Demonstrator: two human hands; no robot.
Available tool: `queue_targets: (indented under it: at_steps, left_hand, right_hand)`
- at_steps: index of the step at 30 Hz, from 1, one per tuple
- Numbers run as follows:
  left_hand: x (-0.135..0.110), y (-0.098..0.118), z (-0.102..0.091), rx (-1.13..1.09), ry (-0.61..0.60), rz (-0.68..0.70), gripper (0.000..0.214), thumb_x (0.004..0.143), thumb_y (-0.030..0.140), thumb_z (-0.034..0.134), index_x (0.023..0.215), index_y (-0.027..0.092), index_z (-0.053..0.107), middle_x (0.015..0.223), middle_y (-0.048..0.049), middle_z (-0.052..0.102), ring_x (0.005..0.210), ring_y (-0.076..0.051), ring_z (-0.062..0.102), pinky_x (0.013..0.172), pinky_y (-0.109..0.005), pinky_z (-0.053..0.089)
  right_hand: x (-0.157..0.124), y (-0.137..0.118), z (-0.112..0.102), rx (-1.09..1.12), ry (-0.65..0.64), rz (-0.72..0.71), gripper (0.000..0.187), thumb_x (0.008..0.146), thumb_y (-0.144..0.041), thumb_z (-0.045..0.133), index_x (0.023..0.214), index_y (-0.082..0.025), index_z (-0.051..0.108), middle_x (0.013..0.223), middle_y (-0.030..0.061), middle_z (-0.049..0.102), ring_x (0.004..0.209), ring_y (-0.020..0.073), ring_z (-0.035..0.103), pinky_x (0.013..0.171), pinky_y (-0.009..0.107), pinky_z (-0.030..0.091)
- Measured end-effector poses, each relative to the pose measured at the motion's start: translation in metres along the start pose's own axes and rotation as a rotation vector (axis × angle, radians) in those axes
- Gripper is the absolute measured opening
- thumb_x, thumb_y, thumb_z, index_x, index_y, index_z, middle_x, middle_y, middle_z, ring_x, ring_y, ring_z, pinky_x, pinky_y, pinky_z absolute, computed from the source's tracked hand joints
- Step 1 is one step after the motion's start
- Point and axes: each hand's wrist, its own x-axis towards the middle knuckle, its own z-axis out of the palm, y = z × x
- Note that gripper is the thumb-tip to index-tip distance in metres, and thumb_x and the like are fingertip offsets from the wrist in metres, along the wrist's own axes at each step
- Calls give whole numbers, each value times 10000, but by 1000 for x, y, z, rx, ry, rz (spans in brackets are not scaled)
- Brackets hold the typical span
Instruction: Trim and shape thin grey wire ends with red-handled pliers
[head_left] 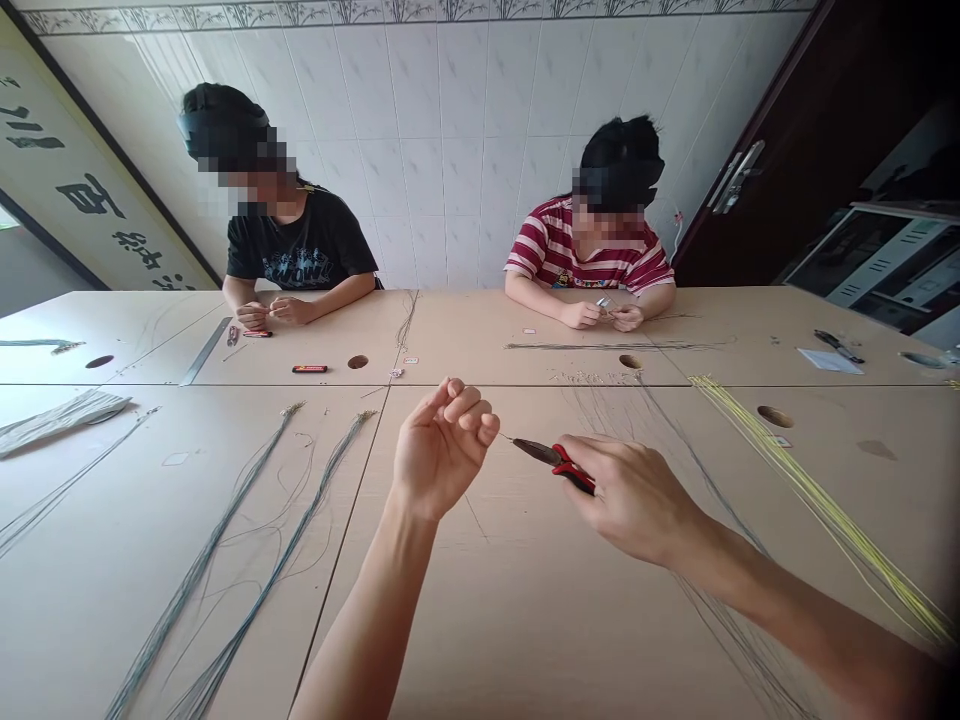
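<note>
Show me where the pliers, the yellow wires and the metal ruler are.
pliers (pixel 541 453): head view, on the dark nose just ahead of the red handles.
yellow wires (pixel 817 498): head view, midway along the bundle.
metal ruler (pixel 206 352): head view, middle of the strip.

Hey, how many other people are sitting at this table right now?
2. The person in a black T-shirt sits across the table on the left, and the person in a red-and-white striped shirt sits across on the right. Others may be outside the view.
</note>
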Motion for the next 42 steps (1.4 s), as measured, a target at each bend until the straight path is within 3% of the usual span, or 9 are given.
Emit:
queue_targets:
  at_steps: [4,12,28,42]
  left_hand:
    - [4,0,-1,-76,12,-42,321,975,139,341,740,117,558,539,59,310,453,-57,352,435,-173,361]
    - [8,0,-4,82,141,-153,322,936,72,377,687,85,581,530,92,133,393,-36,172,348,-161,162]
    - [4,1,-7,291,157,-219,214,856,102,520,658,93,600,518,107,106,422,-37,84,340,-142,130]
    - [3,0,-11,423,193,-211,177,789,151,623,621,114,582,506,115,106,430,-33,56,330,-125,133]
  right_hand:
    - [-1,-3,-3,10,-71,-24,124,792,-158,461,694,-212,408,629,-21,553,580,133,436,512,243,218]
    - [-7,-2,-4,-4,-141,-78,166,777,-111,433,667,-210,359,588,-32,498,542,125,369,508,246,183]
    - [-9,-6,-15,18,-303,-47,191,717,-76,455,668,-216,334,591,-45,500,516,124,299,507,252,182]
    - [-12,-3,-9,16,-323,-49,199,727,-86,470,663,-215,333,599,-32,518,520,127,346,516,261,191]
